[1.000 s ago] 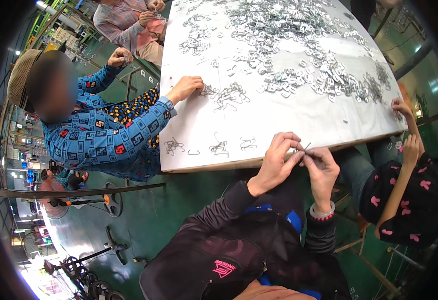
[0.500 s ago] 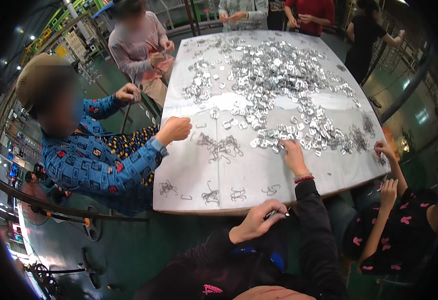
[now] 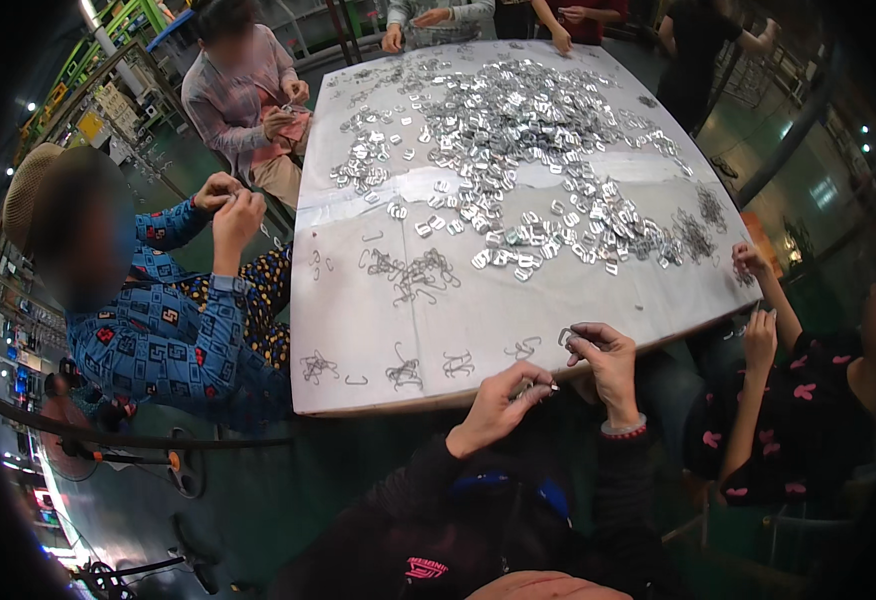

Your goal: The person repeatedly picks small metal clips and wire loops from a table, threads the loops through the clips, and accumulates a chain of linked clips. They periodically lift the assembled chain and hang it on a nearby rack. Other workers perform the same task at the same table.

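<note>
Just over the table's near edge, my right hand (image 3: pixel 608 368) pinches a small silver metal buckle (image 3: pixel 565 338) between thumb and fingers. Close to its left, my left hand (image 3: pixel 501 408) is closed, with a bit of shiny metal showing at its fingertips; most of what it holds is hidden. Beyond my hands, a large heap of similar silver buckles (image 3: pixel 518 125) spreads over the white-covered table (image 3: pixel 518 320). Small clusters of bent wire hooks (image 3: pixel 403 370) lie along the near edge, and a bigger tangle of wire hooks (image 3: pixel 413 275) lies further in.
At the left a person in a blue patterned shirt (image 3: pixel 168 320) works with both hands raised, a person in a plaid shirt (image 3: pixel 248 100) beyond. A person in a black top with pink shapes (image 3: pixel 798 420) sits close on my right. More wire hooks (image 3: pixel 698 235) lie on that side.
My right hand has drawn back from the heap to the near edge beside my left hand, now with a buckle. The person at the left has lifted a hand off the table.
</note>
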### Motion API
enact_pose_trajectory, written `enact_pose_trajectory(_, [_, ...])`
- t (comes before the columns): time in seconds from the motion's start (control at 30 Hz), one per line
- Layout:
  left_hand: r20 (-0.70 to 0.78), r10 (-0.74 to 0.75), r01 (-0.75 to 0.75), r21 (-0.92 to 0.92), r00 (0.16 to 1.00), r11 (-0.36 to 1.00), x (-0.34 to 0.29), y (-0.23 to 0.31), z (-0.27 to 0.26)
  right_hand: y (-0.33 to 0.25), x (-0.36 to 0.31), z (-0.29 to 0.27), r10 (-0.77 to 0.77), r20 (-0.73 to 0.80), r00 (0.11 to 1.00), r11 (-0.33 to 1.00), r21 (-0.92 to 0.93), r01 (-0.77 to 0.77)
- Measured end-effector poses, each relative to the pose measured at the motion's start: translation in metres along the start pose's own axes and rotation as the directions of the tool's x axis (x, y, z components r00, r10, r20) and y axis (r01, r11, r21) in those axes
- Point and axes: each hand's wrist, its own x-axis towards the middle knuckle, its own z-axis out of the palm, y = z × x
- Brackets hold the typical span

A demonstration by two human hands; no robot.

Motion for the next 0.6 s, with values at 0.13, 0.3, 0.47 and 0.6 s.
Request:
enact_pose_trajectory(0.13, [0.006, 0.002, -0.002, 0.047, 1.0, 0.999, 0.003, 0.003, 0.014, -0.053, -0.05, 0.007, -0.041, 0.053, 0.998, 0.995, -0.093, 0.046])
enact_pose_trajectory(0.3, [-0.019, 0.151, -0.143, 0.212, 0.988, 0.967, 0.001, 0.011, 0.021, -0.071, -0.074, 0.02, -0.145, -0.012, 0.989, 0.988, -0.062, 0.144])
enact_pose_trajectory(0.47, [-0.013, 0.164, -0.155, 0.258, 0.986, 0.954, -0.008, 0.011, 0.021, -0.06, -0.074, 0.023, -0.238, -0.061, 0.969, 0.97, -0.071, 0.234])
enact_pose_trajectory(0.6, [0.008, 0.123, -0.123, 0.184, 0.992, 0.975, -0.01, 0.008, 0.02, -0.05, -0.074, 0.025, -0.225, -0.021, 0.974, 0.974, -0.041, 0.224])
